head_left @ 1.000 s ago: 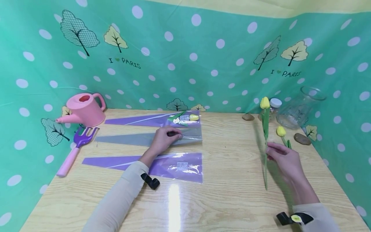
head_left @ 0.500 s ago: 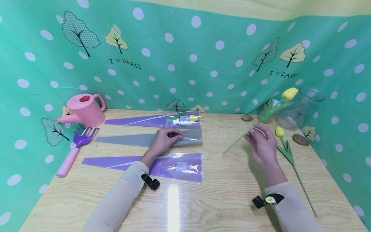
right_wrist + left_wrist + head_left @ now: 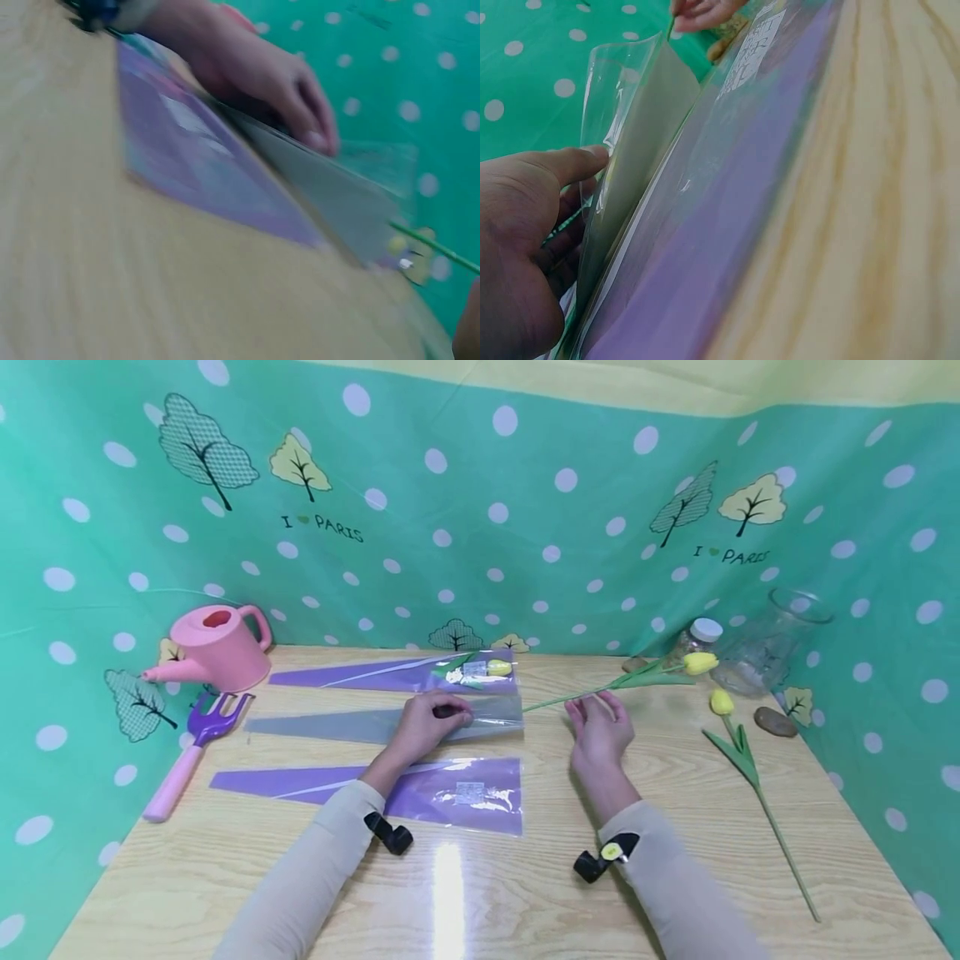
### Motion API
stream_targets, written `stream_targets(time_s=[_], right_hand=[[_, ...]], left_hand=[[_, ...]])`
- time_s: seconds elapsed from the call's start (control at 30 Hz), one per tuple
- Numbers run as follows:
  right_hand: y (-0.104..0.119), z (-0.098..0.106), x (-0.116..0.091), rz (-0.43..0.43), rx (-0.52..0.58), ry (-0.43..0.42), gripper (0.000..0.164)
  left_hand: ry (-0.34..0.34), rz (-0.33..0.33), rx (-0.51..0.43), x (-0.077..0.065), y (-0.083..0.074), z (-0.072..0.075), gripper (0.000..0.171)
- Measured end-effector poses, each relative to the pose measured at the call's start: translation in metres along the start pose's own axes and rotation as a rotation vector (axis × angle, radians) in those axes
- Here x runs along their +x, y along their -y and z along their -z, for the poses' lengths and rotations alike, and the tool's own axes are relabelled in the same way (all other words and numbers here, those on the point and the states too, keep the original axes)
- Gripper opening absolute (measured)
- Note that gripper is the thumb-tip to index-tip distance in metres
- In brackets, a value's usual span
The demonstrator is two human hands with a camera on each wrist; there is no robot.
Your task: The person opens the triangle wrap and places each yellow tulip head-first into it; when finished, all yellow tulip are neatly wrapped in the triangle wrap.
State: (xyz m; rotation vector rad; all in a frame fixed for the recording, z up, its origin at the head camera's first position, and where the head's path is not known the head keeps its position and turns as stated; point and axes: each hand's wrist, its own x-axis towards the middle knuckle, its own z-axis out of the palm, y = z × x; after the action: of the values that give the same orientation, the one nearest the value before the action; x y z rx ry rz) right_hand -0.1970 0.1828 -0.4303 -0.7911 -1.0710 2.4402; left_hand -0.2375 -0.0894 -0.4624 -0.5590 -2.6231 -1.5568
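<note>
Left hand (image 3: 429,724) pinches grey sleeve (image 3: 367,723) near its mouth; right hand (image 3: 602,731) pinches tulip (image 3: 637,677) by stem, tip at mouth — I'd feed it level, mouth gaping, leaves gathered.

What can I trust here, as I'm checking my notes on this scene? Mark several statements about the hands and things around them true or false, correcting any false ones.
1. The left hand holds the grey wrap. True.
2. The nearest wrap is grey. False: it is purple.
3. The right hand has its grip on the held tulip by the stem. True.
4. The fork lies at the far right. False: it is at the left.
5. The loose tulip lies on the table. True.
6. The can is blue. False: it is pink.
</note>
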Motion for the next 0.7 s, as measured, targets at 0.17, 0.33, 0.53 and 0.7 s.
stream_targets(time_s=[0.17, 0.33, 0.53, 0.7], right_hand=[[-0.026, -0.007, -0.016, -0.018, -0.035, 0.003, 0.034], [-0.035, -0.010, -0.028, -0.071, -0.044, 0.018, 0.032], [-0.042, -0.014, -0.034, -0.089, -0.041, 0.008, 0.019], [-0.047, -0.016, -0.037, -0.095, -0.059, 0.010, 0.020]], left_hand=[[0.020, 0.005, 0.003, 0.000, -0.001, -0.001, 0.018], [0.025, 0.009, 0.003, 0.000, -0.001, -0.001, 0.019], [0.025, 0.017, 0.007, -0.001, -0.003, 0.000, 0.019], [0.025, 0.014, 0.021, -0.001, -0.004, 0.001, 0.019]])
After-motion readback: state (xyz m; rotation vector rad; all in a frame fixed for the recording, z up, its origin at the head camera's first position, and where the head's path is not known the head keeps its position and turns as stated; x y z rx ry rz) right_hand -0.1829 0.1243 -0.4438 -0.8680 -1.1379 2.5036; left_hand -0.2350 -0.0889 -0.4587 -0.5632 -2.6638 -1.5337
